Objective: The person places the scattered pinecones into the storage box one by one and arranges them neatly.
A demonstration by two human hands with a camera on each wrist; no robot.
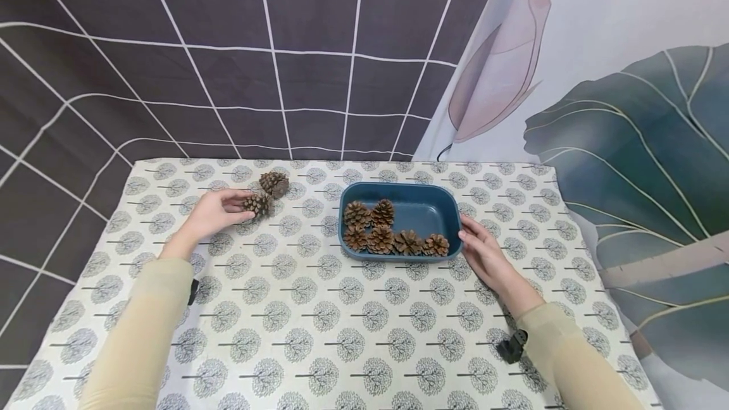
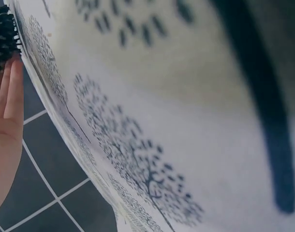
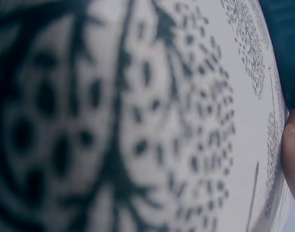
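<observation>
In the head view my left hand (image 1: 215,212) holds a brown pine cone (image 1: 258,205) between thumb and fingers, low over the table's left side. Another pine cone (image 1: 275,184) lies right behind it. The left wrist view catches part of the held cone (image 2: 3,38) at its edge, above the fingers (image 2: 14,89). A dark blue rectangular bin (image 1: 424,200) stands right of centre, with several pine cones (image 1: 380,239) along its left and front sides. My right hand (image 1: 484,252) rests its fingertips against the bin's right end; the right wrist view shows the thumb side beside the blue wall (image 3: 285,43).
A cream tablecloth (image 1: 296,318) with grey tree prints covers the table. Behind it hangs a dark cloth (image 1: 228,78) with white grid lines. A curtain (image 1: 592,119) with large leaf prints borders the right side.
</observation>
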